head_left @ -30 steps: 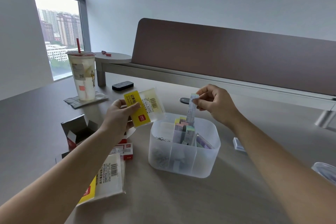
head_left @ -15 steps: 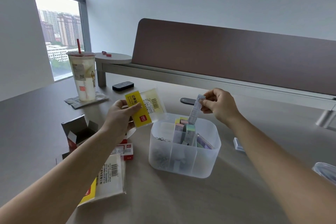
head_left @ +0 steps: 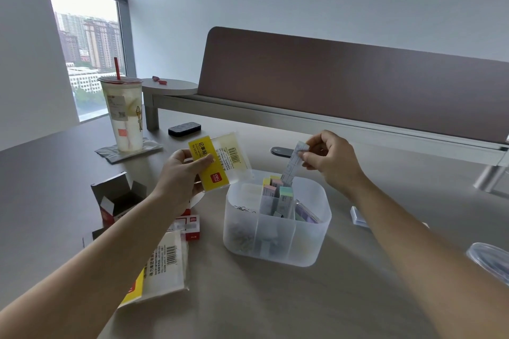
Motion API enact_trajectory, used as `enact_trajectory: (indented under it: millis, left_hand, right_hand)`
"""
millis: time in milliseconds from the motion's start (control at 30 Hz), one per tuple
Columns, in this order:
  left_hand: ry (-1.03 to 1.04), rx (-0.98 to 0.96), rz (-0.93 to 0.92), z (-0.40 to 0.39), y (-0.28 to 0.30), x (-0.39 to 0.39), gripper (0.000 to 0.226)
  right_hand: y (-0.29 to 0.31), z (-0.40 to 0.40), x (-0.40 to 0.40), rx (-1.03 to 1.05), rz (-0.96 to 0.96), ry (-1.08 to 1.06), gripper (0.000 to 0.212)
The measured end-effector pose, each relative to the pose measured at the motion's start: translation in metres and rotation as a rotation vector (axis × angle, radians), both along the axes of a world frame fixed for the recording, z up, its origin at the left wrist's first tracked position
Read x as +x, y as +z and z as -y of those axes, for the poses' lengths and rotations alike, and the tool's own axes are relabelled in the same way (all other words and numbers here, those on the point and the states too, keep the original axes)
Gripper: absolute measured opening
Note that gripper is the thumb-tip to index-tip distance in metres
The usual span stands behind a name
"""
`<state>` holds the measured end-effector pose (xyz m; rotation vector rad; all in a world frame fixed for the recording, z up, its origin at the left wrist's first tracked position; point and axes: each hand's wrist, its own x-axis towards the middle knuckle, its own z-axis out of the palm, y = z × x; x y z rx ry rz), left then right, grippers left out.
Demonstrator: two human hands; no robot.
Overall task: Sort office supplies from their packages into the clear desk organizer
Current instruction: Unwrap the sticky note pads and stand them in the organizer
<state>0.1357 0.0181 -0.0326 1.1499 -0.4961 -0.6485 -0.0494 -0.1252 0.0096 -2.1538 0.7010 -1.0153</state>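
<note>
R hand pinches a paper strip tilted into clear organizer, mid desk. L hand grips yellow sticky-note pack. Risk: strip snags on dividers, bends.

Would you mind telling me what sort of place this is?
Most likely an office: a desk with a brown divider panel, a window onto high-rise buildings, and stationery packets beside a clear organizer.
</note>
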Motion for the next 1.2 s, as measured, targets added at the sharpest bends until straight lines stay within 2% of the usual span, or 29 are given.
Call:
enact_trajectory:
  millis: [267,400,567,967,1200]
  left_hand:
    - [-0.003,-0.008,-0.004,-0.0018,0.0027,-0.0034,0.008]
    - [-0.007,-0.012,0.002,-0.0018,0.0043,-0.0044,0.008]
    - [-0.002,-0.012,0.001,-0.0011,0.0036,-0.0023,0.008]
    - [0.001,0.003,0.003,-0.001,0.003,-0.0025,0.008]
    - [0.012,0.016,0.002,-0.0031,0.0031,-0.0021,0.006]
  right_hand:
    - [0.0048,-0.0073,-0.009,0.11,-0.042,0.147,0.018]
    - [0.0048,-0.0052,-0.0082,0.133,0.068,0.085,0.02]
    - [0.003,-0.0031,-0.0058,0.082,0.062,0.058,0.021]
    - [0.0009,-0.0015,-0.0026,0.137,0.071,0.094,0.018]
    - [0.0023,-0.0055,-0.0059,0.018,-0.021,0.091,0.021]
